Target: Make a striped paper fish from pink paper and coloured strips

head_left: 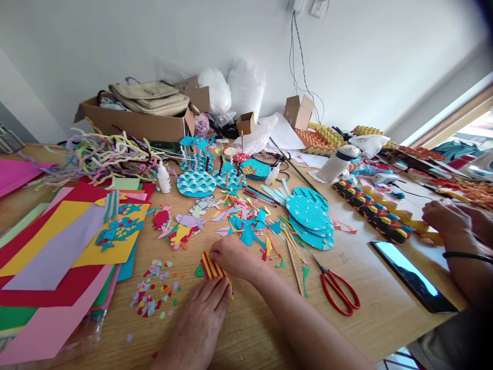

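A small paper fish (211,267) with red and yellow stripes and a green head lies on the table in front of me. My left hand (206,313) rests flat on its lower edge, fingers stretched out and side by side. From the right, my right hand (233,257) reaches over it, with curled fingertips closed on the upper edge of the striped body. Part of the fish is hidden under both hands. Left of it are scattered tiny paper bits (154,290). Just beyond lie cut-out paper fish (188,222) in purple, yellow and red.
Red-handled scissors (339,293) and a wooden stick (295,267) lie to the right, near blue paper discs (311,213). Coloured sheets (50,252) cover the left side. Glue bottles (164,178) stand farther back. At far right, another person's hands (449,221) work beside a phone (412,275).
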The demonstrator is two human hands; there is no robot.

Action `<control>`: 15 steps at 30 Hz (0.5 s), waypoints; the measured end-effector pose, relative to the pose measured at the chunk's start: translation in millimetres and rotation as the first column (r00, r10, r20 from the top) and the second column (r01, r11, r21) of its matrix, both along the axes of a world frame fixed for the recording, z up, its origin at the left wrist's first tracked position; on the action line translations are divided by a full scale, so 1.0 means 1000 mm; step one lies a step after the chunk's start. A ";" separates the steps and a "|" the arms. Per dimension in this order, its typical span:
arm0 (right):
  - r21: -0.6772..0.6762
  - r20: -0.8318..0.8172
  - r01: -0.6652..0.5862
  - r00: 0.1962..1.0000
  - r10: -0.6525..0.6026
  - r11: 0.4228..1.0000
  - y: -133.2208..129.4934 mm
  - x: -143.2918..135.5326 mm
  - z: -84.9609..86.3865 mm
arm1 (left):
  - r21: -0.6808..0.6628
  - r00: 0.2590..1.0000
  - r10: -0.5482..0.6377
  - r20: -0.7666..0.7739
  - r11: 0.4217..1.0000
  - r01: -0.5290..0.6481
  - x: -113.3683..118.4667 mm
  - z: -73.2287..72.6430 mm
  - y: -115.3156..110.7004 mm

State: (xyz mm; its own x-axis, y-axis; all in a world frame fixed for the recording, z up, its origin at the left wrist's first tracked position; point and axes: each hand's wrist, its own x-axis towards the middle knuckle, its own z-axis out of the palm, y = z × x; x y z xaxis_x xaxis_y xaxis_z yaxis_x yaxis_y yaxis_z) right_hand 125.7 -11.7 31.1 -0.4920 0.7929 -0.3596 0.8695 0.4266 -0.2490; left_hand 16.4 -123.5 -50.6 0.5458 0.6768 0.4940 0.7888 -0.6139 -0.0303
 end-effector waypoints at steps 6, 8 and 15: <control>-0.009 -0.010 -0.039 0.999 0.039 0.999 -0.001 0.000 0.007 | -0.036 1.000 -0.021 0.002 0.999 0.021 -0.002 -0.001 0.000; -0.046 0.004 -0.063 0.998 0.063 0.997 -0.004 0.001 0.009 | -0.046 1.000 -0.008 0.012 0.999 0.009 -0.001 -0.004 0.000; -0.040 0.024 -0.036 0.999 0.037 0.999 -0.004 0.000 0.010 | -0.061 1.000 0.009 0.010 0.998 -0.008 0.002 -0.003 -0.002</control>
State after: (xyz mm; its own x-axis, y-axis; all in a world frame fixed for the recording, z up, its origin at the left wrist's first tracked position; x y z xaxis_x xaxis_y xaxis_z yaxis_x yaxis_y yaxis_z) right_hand 125.5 -16.0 41.0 -0.5109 0.7595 -0.4028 0.8596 0.4481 -0.2453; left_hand 18.4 -125.8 -53.4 0.5349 0.7104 0.4574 0.7942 -0.6074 0.0147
